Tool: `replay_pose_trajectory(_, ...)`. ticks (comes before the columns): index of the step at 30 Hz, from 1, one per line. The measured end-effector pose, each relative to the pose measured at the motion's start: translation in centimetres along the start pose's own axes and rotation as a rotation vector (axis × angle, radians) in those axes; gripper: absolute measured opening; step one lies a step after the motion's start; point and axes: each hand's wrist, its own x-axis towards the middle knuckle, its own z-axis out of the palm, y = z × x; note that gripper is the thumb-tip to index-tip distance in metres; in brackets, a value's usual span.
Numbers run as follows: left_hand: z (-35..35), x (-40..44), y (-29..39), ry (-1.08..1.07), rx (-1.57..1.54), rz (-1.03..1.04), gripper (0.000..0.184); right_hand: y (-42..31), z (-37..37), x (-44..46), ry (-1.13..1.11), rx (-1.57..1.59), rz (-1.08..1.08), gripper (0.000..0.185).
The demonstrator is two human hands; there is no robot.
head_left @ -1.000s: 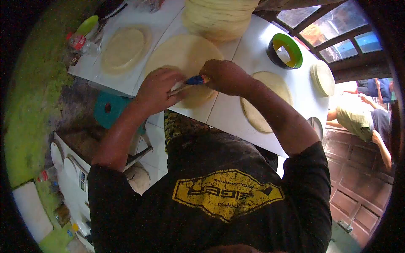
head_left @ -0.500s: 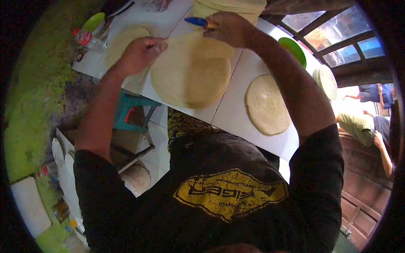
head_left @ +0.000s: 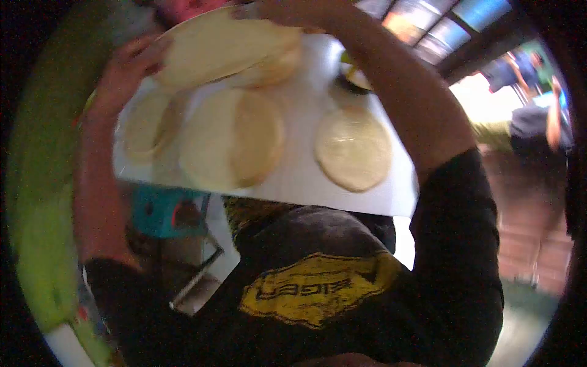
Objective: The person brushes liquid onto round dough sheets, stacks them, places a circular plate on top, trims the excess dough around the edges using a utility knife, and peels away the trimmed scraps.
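Observation:
A thin round sheet of dough (head_left: 226, 46) is stretched between my hands over the back of the table, above other stacked dough. My left hand (head_left: 134, 67) pinches its left edge. At the upper right edge my right hand (head_left: 287, 13) grips the sheet, though blur and the frame's top hide most of the fingers. The blue-handled tool seen earlier in that hand does not show. Closer to my body lie a large dough round (head_left: 214, 140), partly shaded, a smaller round (head_left: 143, 128) to its left, and a glossy thick round (head_left: 353, 150) to its right.
The white table (head_left: 299, 177) ends just before my shirt. A small dark-rimmed bowl (head_left: 356, 76) stands by my right forearm. Under the table's left side is a teal stool (head_left: 162, 214). Other people (head_left: 532, 116) are off to the right, near the window.
Both hands have moved away from my body, carrying a dough sheet toward the table's back, with the left hand further left. The camera view has turned and shifted, blurring the scene.

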Motion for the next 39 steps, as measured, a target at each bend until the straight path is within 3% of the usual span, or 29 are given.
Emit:
replay_pose_trajectory(1, 0.1, 0.3, 1.4, -0.049, 0.074, -0.03, 0.045, 2.2, 0.8, -1.0, 0.186, -0.311, -0.31, 0.05)
replay_pose_trajectory(2, 0.3, 0.7, 2.7, -0.101, 0.15, -0.056, 0.048, -0.2, -1.8, -1.0, -0.109, -0.139, -0.032, 0.045)
replay_pose_trajectory(3, 0.9, 0.2, 3.6, -0.016, 0.225, -0.078, 0.048, -2.9, -4.6, -1.0, -0.354, -0.043, 0.285, 0.042)
replay_pose_trajectory(4, 1.0, 1.4, 2.3, -0.014, 0.198, -0.04, 0.047, -2.3, -5.2, -2.5, -0.203, -0.012, 0.064, 0.044)
replay_pose_trajectory(5, 2.1, 0.7, 4.0, -0.074, 0.182, -0.058, 0.043, -2.7, -4.8, -3.7, -0.072, -0.073, 0.231, 0.046)
replay_pose_trajectory(7, 0.5, 2.4, -0.7, -0.307, 0.112, -0.02, 0.043, -5.0, -7.7, -6.0, -0.154, 0.146, 0.399, 0.047)
replay_pose_trajectory(8, 1.8, 2.1, -0.4, -0.32, 0.108, 0.013, 0.043, -5.7, -8.9, -7.1, -0.143, 0.113, 0.41, 0.047)
replay_pose_trajectory(10, 5.8, 1.2, 1.0, -0.426, -0.055, 0.058, 0.037, -6.9, -11.5, -10.0, -0.353, 0.098, 0.459, 0.047)
replay_pose_trajectory(11, 8.1, 2.1, 1.3, -0.432, -0.072, 0.097, 0.037, -6.4, -12.3, -11.0, -0.354, 0.055, 0.467, 0.047)
replay_pose_trajectory(13, 12.4, 1.2, 3.5, -0.368, -0.093, -0.061, 0.035, -6.4, -13.2, -14.3, -0.289, 0.107, 0.53, 0.048)
replay_pose_trajectory(15, 15.5, 1.2, 7.1, -0.512, -0.091, -0.041, 0.019, -5.2, -14.2, -17.2, -0.296, 0.144, 0.631, 0.043)
replay_pose_trajectory(16, 16.5, 1.7, 7.9, -0.533, 0.009, 0.017, 0.023, -4.6, -14.5, -19.1, -0.182, 0.145, 0.535, 0.045)
replay_pose_trajectory(17, 17.7, 2.7, 8.8, -0.532, 0.194, 0.131, 0.027, -4.3, -15.2, -19.8, -0.258, -0.066, 0.571, 0.043)
replay_pose_trajectory(18, 18.9, 3.4, 9.4, -0.525, 0.366, 0.217, 0.03, -3.4, -15.8, -20.5, -0.282, 0.189, 0.715, 0.039)
replay_pose_trajectory(19, 20.4, 4.1, 10.0, -0.514, 0.45, 0.261, 0.034, -2.1, -16.9, -21.3, -0.366, 0.113, 0.542, 0.037)
replay_pose_trajectory(20, 21.9, 3.1, 9.9, -0.425, 0.261, 0.27, 0.034, -5.3, -18.1, -20.2, -0.329, -0.026, 0.833, 0.034)
replay_pose_trajectory(21, 23.1, 3.0, 10.2, -0.456, 0.233, 0.313, 0.035, -3.5, -17.6, -22.5, -0.256, -0.146, 0.962, 0.032)
replay_pose_trajectory(23, 25.9, 2.5, 7.1, -0.399, 0.186, 0.501, 0.032, -5.5, -17.8, -24.2, -0.324, -0.196, 1.017, 0.031)
replay_pose_trajectory(25, 29.3, 0.4, 4.0, -0.296, 0.15, 0.649, 0.028, -7.3, -16.2, -27.5, -0.33, -0.241, 0.799, 0.028)
replay_pose_trajectory(27, 31.3, -2.7, 3.3, -0.385, 0.083, 0.594, 0.021, -9.9, -13.4, -30.8, -0.278, -0.15, 0.86, 0.02)
replay_pose_trajectory(30, 34.4, -6.4, -2.0, -0.366, 0.215, 0.706, 0.021, -12.0, -8.8, -35.2, -0.362, -0.029, 0.863, 0.014)
replay_pose_trajectory(32, 35.0, -9.0, -3.8, -0.443, 0.211, 0.559, 0.022, -13.4, -6.2, -37.1, -0.351, -0.027, 0.837, 0.012)
replay_pose_trajectory(39, 34.2, -11.6, -4.9, -0.435, 0.147, 0.616, 0.025, -16.3, -5.4, -38.3, -0.299, -0.081, 0.749, 0.008)
